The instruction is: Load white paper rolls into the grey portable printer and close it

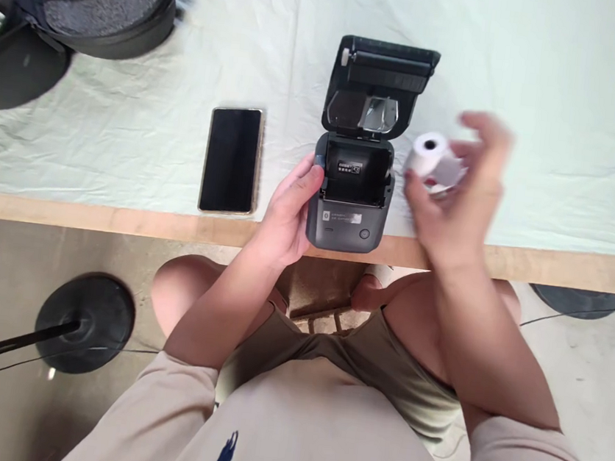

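Observation:
A dark grey portable label printer [348,228] is tilted up over the table's front edge with its lid [377,83] raised. Its paper bay [357,173] holds nothing, and a small label shows on the inner wall. My left hand [290,210] grips the printer's left side, thumb on the rim by the bay. Just right of the printer, my right hand [464,196] has a small white paper roll [428,154] with a dark core hole between thumb and fingers. A loose strip of paper hangs toward the palm. Some fingers are raised and blurred.
A phone [232,160] with a dark screen lies left of the printer on the pale cloth [566,104]. At the back left stands an open black case [116,9]. The wooden table edge [92,216] runs in front. Below is a round black stand base [86,320].

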`<state>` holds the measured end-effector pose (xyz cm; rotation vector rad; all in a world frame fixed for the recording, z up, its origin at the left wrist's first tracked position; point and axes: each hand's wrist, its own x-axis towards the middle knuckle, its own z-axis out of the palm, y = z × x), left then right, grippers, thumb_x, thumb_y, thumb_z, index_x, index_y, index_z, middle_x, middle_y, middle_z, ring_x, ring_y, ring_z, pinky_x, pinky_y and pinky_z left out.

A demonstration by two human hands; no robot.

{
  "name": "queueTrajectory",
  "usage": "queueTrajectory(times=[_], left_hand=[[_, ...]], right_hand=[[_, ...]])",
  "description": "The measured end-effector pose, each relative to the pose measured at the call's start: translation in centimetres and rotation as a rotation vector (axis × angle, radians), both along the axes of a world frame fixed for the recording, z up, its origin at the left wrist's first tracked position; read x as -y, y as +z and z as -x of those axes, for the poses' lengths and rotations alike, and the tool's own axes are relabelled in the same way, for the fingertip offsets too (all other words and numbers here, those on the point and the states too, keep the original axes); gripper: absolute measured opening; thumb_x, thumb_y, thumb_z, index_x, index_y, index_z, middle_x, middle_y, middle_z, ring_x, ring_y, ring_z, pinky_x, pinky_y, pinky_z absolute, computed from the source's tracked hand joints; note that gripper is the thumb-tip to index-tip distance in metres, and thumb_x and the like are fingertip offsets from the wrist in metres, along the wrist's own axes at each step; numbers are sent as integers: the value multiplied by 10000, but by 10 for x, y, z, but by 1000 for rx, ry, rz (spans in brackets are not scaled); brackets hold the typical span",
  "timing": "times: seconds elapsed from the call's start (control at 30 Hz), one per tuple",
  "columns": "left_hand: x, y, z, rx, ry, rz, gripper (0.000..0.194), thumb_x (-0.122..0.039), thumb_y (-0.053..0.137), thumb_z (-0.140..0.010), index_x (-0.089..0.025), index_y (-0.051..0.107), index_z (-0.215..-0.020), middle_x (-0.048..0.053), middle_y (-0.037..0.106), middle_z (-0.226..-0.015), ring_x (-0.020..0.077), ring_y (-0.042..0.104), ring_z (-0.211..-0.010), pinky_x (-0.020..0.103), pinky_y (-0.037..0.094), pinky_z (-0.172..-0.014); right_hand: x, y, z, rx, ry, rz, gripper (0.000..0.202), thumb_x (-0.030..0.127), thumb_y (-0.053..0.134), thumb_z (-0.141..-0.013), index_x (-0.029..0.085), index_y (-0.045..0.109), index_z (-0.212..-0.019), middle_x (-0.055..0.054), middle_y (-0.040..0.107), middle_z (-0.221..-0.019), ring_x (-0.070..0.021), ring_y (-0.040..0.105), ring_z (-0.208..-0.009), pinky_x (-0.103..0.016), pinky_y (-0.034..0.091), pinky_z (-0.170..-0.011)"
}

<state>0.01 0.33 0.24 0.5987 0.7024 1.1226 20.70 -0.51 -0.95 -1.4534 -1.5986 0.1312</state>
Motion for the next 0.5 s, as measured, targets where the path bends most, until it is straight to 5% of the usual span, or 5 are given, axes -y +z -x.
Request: queueTrajectory(times=[0.1,0.2,0.33,0.5], left_hand=[[1,3,-1,30,-31,-31,147,-362,714,-1031,-225,759,-1056,46,841,-1174,319,685,-1471,427,636,-1183],[3,5,-4,26,-50,-49,162,-363,684,-1051,-232,762,-1107,45,831,-1215,323,679,-1478,425,629,-1177],[5,6,-6,26,-36,-64,178,-351,703,-1042,-235,766,-1162,38,806,-1302,320,634,-1529,406,601,-1202],[6,4,-4,-29,-68,-54,309,-432,783,-987,-274,741,-1249,38,809,-1321,324,673,-1478,406,625,-1169]], right_hand=[[6,21,-6,-260,172,-187,537,314,805,-893,417,598,-1378,-29,667,-1132,-243,709,-954,-406,583,-792],[19,45,6,-282,208,-233,370,387,744,-936,429,683,-1299,-24,631,-1275,-257,735,-1056,-479,616,-980],[27,65,31,83,189,22,453,195,653,-901,364,623,-1321,-47,737,-1297,-314,754,-1186,-488,613,-998],[15,58,30,407,121,142,389,146,624,-794,286,662,-1154,-48,841,-1113,-313,774,-876,-523,553,-904]])
